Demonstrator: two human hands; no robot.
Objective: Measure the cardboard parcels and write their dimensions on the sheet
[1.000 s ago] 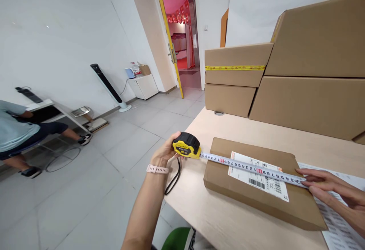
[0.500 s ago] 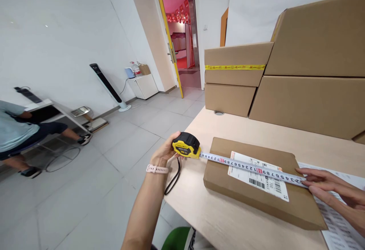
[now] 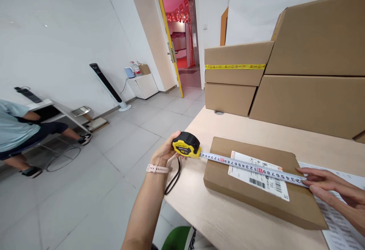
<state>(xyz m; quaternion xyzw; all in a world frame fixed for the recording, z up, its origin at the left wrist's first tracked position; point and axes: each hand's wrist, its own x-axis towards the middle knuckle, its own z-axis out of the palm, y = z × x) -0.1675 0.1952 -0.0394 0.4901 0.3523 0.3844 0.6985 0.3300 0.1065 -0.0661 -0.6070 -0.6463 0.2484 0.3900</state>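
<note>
My left hand (image 3: 167,149) is wrapped round a yellow and black tape measure (image 3: 186,145), just off the left end of a flat cardboard box (image 3: 248,208). A black wrist strap (image 3: 174,179) hangs from the case. The white blade (image 3: 245,166) is drawn out lengthwise over the box's top, crossing a white shipping label (image 3: 239,175) with barcodes. At the box's right end, my right hand (image 3: 333,189) pinches the blade's end between thumb and fingers. The blade's very tip is hidden by those fingers.
Stacked large cartons (image 3: 308,97) line the back of the wooden table (image 3: 196,204). Printed sheets (image 3: 339,238) lie under the box's right side. A seated person (image 3: 17,128) is at far left, near a floor scale (image 3: 98,123). A door (image 3: 175,63) stands open behind.
Both hands and the drawn-out tape stay essentially in place. The seated person at left has shifted an arm slightly.
</note>
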